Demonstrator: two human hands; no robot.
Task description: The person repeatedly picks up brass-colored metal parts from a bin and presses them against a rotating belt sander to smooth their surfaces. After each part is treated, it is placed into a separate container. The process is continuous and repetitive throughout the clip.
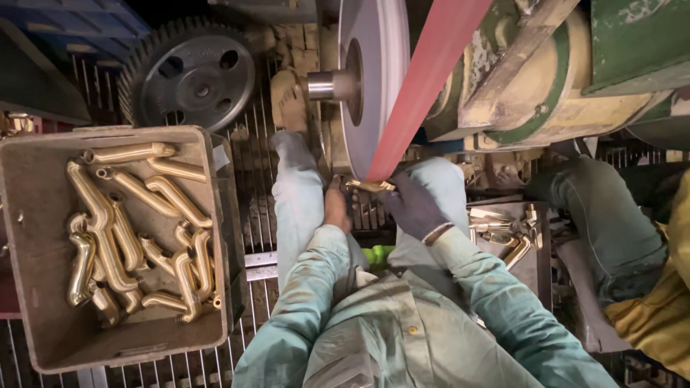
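1. Left hand [335, 208] and gloved right hand [415, 208] together grip a brass piece [369, 186] against the red belt [424, 79], at 12 o'clock.
2. Crate [43, 338] of brass spouts [133, 237] sits at 9 o'clock.

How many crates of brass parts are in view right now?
2. One crate sits at the left, full of curved brass spouts. A second crate, at the right past the gloved right hand, is partly hidden by the arm. Others may lie out of view.
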